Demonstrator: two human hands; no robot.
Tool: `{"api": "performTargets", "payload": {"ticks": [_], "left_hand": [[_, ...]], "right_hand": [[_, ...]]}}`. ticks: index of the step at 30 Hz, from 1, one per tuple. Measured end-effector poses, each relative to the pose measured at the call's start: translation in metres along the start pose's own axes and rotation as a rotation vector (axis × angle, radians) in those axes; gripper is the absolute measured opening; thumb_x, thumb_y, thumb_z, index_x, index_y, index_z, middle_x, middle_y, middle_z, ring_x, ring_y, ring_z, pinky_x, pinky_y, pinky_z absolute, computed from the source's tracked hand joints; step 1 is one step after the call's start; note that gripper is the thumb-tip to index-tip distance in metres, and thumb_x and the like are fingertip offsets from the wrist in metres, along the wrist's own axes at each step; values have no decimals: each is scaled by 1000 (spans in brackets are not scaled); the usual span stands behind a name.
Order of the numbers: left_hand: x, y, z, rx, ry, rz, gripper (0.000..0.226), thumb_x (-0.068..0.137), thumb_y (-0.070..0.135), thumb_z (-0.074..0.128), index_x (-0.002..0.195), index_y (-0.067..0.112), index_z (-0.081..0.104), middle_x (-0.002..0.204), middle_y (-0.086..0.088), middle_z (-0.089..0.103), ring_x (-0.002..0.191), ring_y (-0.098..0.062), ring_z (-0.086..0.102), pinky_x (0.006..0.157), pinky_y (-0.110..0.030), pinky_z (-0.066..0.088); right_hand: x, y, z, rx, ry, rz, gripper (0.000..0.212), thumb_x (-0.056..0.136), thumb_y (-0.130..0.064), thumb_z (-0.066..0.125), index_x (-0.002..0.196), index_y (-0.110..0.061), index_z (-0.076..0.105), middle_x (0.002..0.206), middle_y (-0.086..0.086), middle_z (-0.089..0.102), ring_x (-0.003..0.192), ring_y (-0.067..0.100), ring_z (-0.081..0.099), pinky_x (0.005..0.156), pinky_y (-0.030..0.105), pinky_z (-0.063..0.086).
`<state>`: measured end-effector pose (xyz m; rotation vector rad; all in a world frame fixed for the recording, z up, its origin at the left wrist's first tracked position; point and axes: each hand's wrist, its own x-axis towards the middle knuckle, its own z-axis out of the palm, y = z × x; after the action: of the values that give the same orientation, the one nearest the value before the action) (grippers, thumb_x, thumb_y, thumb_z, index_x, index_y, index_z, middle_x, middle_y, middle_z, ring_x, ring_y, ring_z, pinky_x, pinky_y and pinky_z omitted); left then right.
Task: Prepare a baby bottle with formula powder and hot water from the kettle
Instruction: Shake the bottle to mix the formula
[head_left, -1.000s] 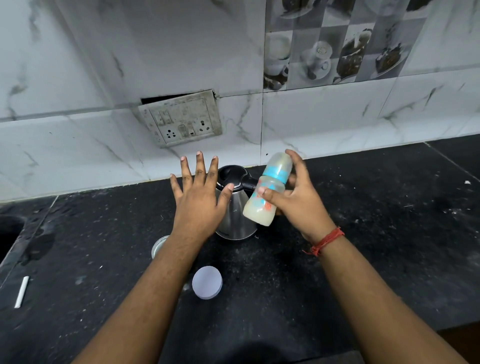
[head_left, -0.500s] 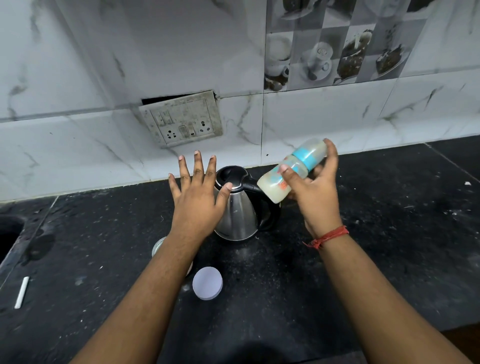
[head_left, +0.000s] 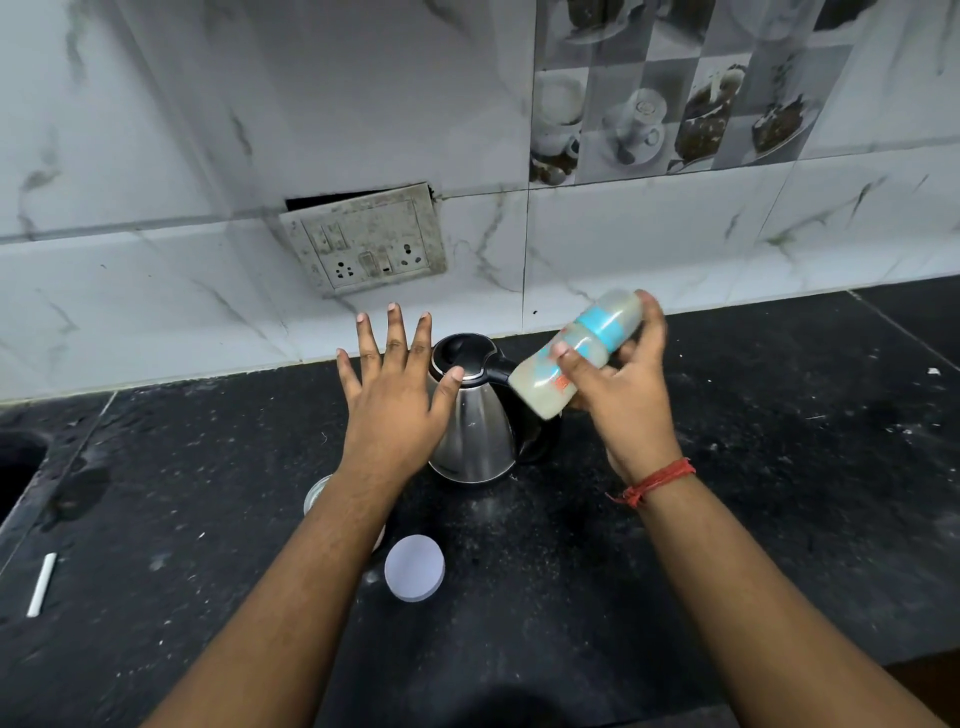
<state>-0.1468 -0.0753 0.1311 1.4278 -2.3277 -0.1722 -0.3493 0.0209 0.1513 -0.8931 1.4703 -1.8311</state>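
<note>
Right hand (head_left: 626, 400) holds tilted baby bottle (head_left: 576, 353) (milky) above kettle (head_left: 475, 421)

Home kitchen, black stone counter (head_left: 753, 519), marble wall tiles (head_left: 156, 130), kettle (head_left: 472, 415)

Light was dim, cool and even; the kettle (head_left: 475, 426) carried a soft sheen; the right hand (head_left: 626, 395) and bottle (head_left: 576, 353) were motion-blurred; wall tiles (head_left: 156, 156) bowed near the edges.
</note>
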Motion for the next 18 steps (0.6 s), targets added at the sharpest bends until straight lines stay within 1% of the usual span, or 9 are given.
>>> {"api": "performTargets", "payload": {"ticks": [2, 3, 5, 8, 10, 12, 15, 16, 18], "left_hand": [[0, 0, 1, 5, 3, 5, 73, 103, 63, 24, 166, 29, 6, 174, -3, -10, 158, -29, -22, 125, -62, -9], [0, 0, 2, 10, 3, 8, 73, 103, 63, 24, 166, 29, 6, 174, -3, -10, 158, -29, -22, 125, -62, -9], [0, 1, 2, 10, -1, 10, 73, 104, 63, 24, 165, 29, 5, 174, -3, -11, 158, -29, -23, 125, -62, -10], [0, 1, 2, 5, 2, 13, 72, 105, 62, 25, 165, 29, 5, 174, -3, -11, 158, -29, -23, 125, -62, -11], [0, 1, 2, 3, 0, 9, 72, 105, 62, 25, 165, 29, 5, 174, -3, -11, 157, -29, -24, 125, -62, -11], [1, 1, 3, 6, -5, 6, 73, 104, 63, 23, 165, 29, 5, 174, -3, -11, 158, -29, -23, 125, -62, -10], [1, 2, 4, 17, 3, 18, 76, 101, 67, 18, 165, 29, 6, 174, -4, -10, 158, -30, -21, 125, -63, -8], [1, 2, 5, 19, 3, 20, 76, 101, 67, 18, 165, 29, 6, 174, -4, -9, 158, -30, -21, 125, -63, -7], [1, 2, 5, 16, -11, 12, 75, 102, 65, 21, 165, 29, 6, 174, -4, -10, 158, -30, -22, 125, -63, -7]], "right_hand": [[-8, 2, 2, -78, -223, 71, 98, 81, -3, 81, 153, -39, 25, 136, 8, 59, 106, 21, 73, 87, 45, 61], [-11, 3, 2, -82, -276, 93, 97, 82, 0, 80, 154, -37, 26, 134, 7, 60, 103, 19, 73, 84, 38, 62], [-10, 1, 2, -7, -191, 91, 95, 83, 1, 78, 153, -36, 26, 132, 7, 61, 103, 18, 73, 80, 35, 62], [-1, -2, 0, 54, 78, 28, 93, 85, -9, 80, 153, -38, 23, 134, 7, 61, 105, 17, 72, 84, 50, 62], [1, 1, -1, 45, 138, 6, 94, 84, -12, 81, 153, -39, 22, 134, 6, 61, 104, 15, 72, 88, 56, 59], [-4, 1, 0, -33, 3, 37, 93, 84, -10, 81, 151, -41, 24, 130, 2, 62, 103, 17, 72, 88, 56, 59], [-16, 4, 4, -163, -307, 92, 96, 82, -5, 81, 153, -37, 25, 133, 2, 61, 104, 19, 73, 88, 39, 61], [-17, 4, 5, -139, -312, 90, 95, 82, -3, 81, 153, -36, 26, 133, 3, 61, 103, 19, 74, 88, 34, 61], [-15, 0, 5, -26, -191, 81, 94, 83, 1, 79, 151, -37, 27, 131, 6, 61, 105, 20, 73, 89, 39, 61]]}}
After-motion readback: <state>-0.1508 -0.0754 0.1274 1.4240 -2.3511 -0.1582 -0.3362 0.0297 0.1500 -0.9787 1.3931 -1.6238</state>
